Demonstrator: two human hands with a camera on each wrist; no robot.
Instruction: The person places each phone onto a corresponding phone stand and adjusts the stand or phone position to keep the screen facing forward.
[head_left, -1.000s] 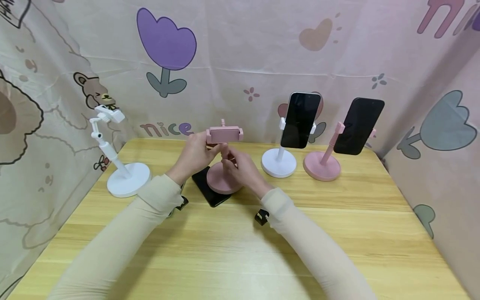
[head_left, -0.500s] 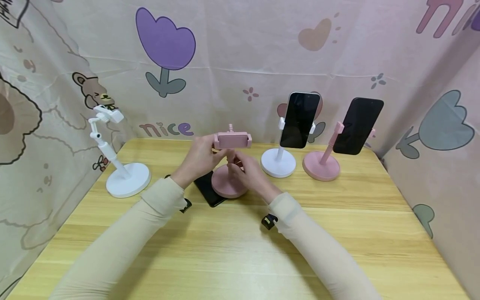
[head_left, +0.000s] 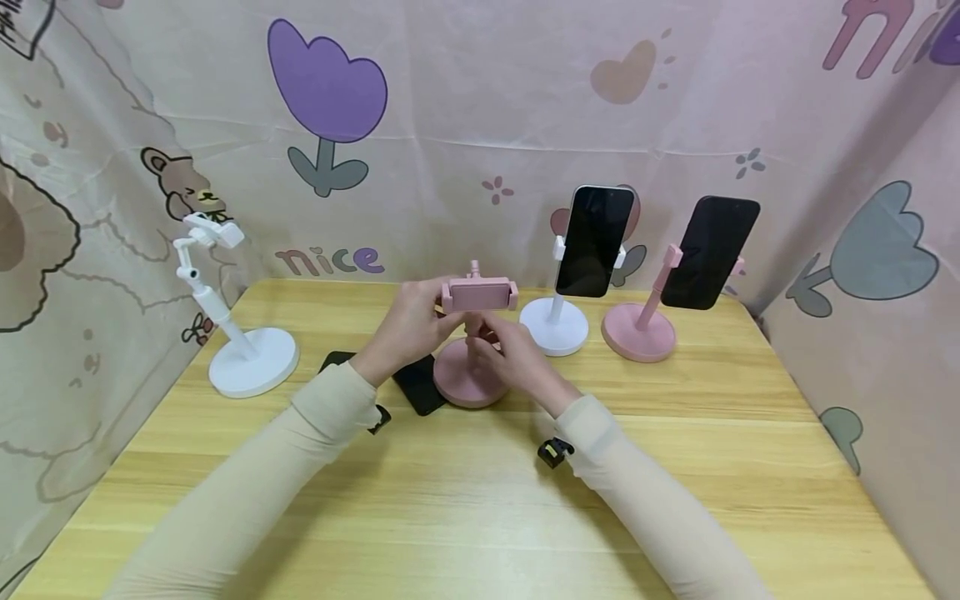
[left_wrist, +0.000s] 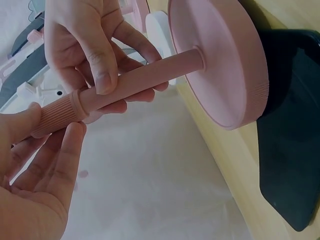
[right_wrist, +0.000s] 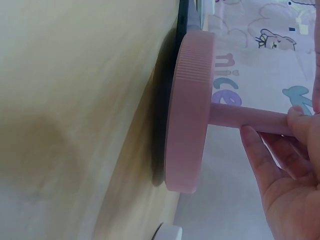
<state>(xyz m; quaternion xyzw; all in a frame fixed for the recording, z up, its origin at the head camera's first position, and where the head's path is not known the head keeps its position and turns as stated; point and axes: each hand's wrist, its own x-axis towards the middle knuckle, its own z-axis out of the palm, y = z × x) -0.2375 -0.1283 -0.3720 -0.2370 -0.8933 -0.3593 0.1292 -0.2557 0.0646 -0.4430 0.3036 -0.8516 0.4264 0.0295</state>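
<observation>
A pink phone stand with a round base (head_left: 471,375) and a clamp (head_left: 480,295) at its top is between both hands. My left hand (head_left: 411,325) grips the ribbed collar (left_wrist: 59,114) just under the clamp. Thumb and fingers of my right hand (head_left: 521,358) pinch the smooth pole (left_wrist: 145,80) lower down. In the right wrist view the pole (right_wrist: 250,118) runs sideways from the base to my right hand (right_wrist: 295,185). A black phone (head_left: 420,385) lies flat beside the base, partly behind it; whether they touch I cannot tell.
Another dark phone (head_left: 337,358) lies partly under my left wrist. A white stand (head_left: 253,362) with an empty clamp is at the left. At the right, a white stand (head_left: 553,327) and a pink stand (head_left: 639,332) each hold a phone. A patterned cloth hangs behind.
Both hands have moved right and slightly nearer with the pink stand. More of the dark phone near my left wrist shows. The grips look much the same.
</observation>
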